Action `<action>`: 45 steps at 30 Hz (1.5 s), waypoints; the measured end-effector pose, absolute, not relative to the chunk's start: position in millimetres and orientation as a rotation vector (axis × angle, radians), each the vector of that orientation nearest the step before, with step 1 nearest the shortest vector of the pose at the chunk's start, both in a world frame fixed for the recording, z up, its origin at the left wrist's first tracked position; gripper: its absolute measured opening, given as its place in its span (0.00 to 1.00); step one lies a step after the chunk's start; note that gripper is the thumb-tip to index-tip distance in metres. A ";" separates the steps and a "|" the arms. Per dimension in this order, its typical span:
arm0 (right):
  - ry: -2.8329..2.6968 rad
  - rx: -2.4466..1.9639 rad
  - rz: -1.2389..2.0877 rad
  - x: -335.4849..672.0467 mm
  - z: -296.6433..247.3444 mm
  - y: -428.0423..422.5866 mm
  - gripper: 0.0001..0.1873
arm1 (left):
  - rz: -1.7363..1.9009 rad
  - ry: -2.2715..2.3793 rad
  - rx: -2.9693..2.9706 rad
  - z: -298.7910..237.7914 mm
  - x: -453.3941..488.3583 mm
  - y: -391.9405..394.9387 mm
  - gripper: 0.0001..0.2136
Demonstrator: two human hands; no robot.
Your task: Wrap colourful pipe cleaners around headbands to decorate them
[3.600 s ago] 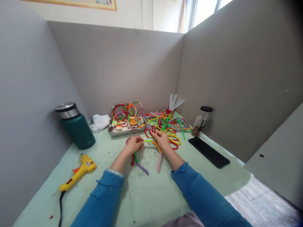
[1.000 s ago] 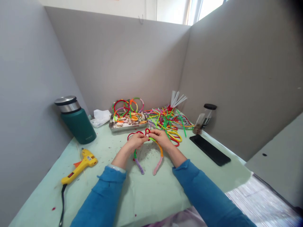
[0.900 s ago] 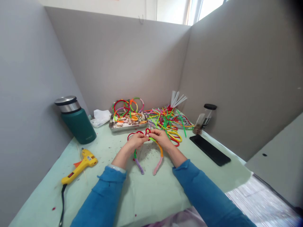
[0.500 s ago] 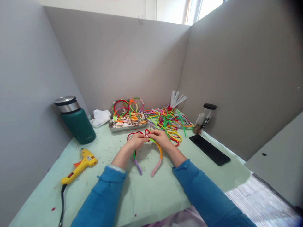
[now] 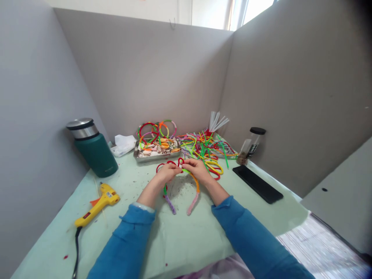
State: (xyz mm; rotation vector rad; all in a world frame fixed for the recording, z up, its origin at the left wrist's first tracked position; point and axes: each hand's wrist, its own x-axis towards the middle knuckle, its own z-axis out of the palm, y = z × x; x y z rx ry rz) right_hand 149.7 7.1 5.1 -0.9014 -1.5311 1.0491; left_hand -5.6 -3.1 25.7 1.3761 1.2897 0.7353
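A headband wrapped in coloured pipe cleaners hangs between my hands, its purple and pink ends pointing toward me. My left hand pinches its top from the left, beside a red pipe cleaner loop. From the right, my right hand pinches the same top, where a small red loop stands up and a small white piece shows between the fingertips. The fingers hide how the red loops join the band. Behind my hands lies a metal tray of shells.
A yellow glue gun with its cord lies left, before a green bottle. Finished headbands lean at the back. Pipe cleaners and glue sticks are back right, near a clear jar and a black phone.
The band's ends have swung slightly, the pink one a little to the right. Both hands stay at the top in nearly the same pinch.
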 end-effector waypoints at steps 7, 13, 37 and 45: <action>-1.464 -0.954 1.007 151.2 3.5 9.6 0.10 | 0.707 1.252 1.379 24.9 -5.9 -3.4 0.10; -1.414 -0.931 1.010 152.6 4.3 9.4 0.12 | 0.720 1.279 1.419 17.7 -7.2 -0.6 0.14; -1.499 -0.882 1.029 149.6 5.1 7.8 0.10 | 0.809 1.250 1.717 9.8 -6.5 2.6 0.12; -1.284 -0.881 1.364 152.6 3.5 9.0 0.13 | 0.849 1.220 2.167 11.3 -7.2 3.7 0.12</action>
